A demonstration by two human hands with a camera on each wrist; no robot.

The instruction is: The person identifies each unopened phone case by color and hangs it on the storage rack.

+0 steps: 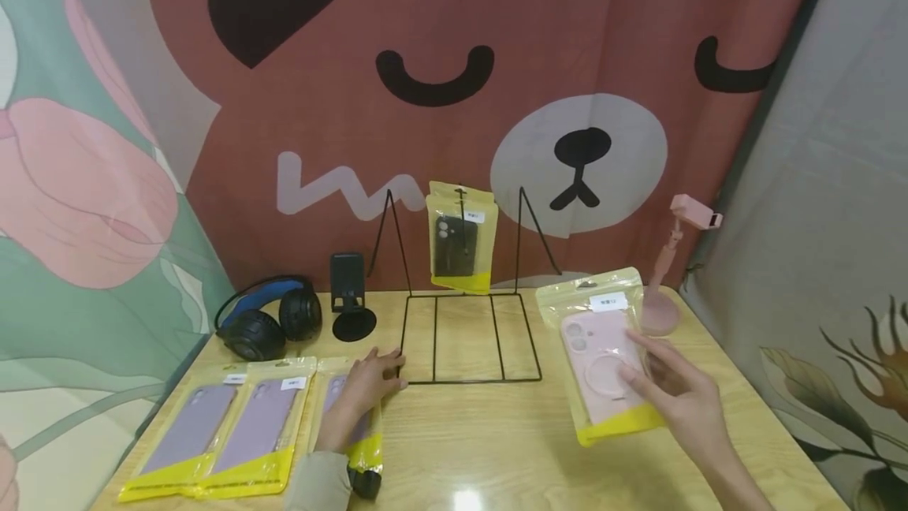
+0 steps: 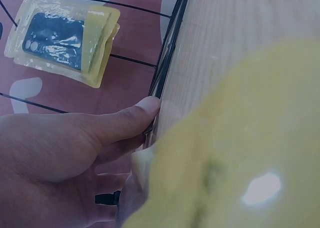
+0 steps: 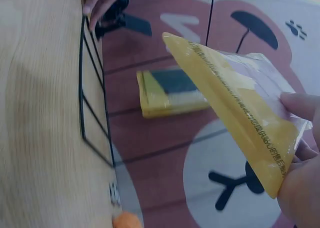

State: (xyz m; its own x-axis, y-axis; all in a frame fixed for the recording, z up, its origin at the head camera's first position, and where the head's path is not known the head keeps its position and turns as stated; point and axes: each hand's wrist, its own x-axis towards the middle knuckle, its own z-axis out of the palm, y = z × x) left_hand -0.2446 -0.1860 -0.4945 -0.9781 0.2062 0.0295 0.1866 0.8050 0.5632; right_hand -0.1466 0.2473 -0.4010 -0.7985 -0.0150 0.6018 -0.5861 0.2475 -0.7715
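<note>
My right hand (image 1: 684, 397) pinches a packaged pink phone case (image 1: 603, 365) by its right side, thumb over the front. The clear pouch with a yellow bottom band is held up above the table's right part. At the left front corner of the black wire display rack (image 1: 468, 382), my left hand (image 1: 369, 381) pinches the frame, its thumb (image 2: 148, 105) on the wire. Beneath the left forearm lies a pouch with a purple phone case (image 1: 333, 393), partly covered. A pouch with a black phone case (image 1: 456, 247) hangs from the rack, another pouch behind it.
Two more pouches with purple phone cases (image 1: 258, 424) lie at the front left. Behind them are black headphones (image 1: 269, 318) and a black phone stand (image 1: 347, 286). A pink phone holder (image 1: 660, 310) stands at the right rear. A patterned curtain (image 1: 340, 132) hangs behind the table.
</note>
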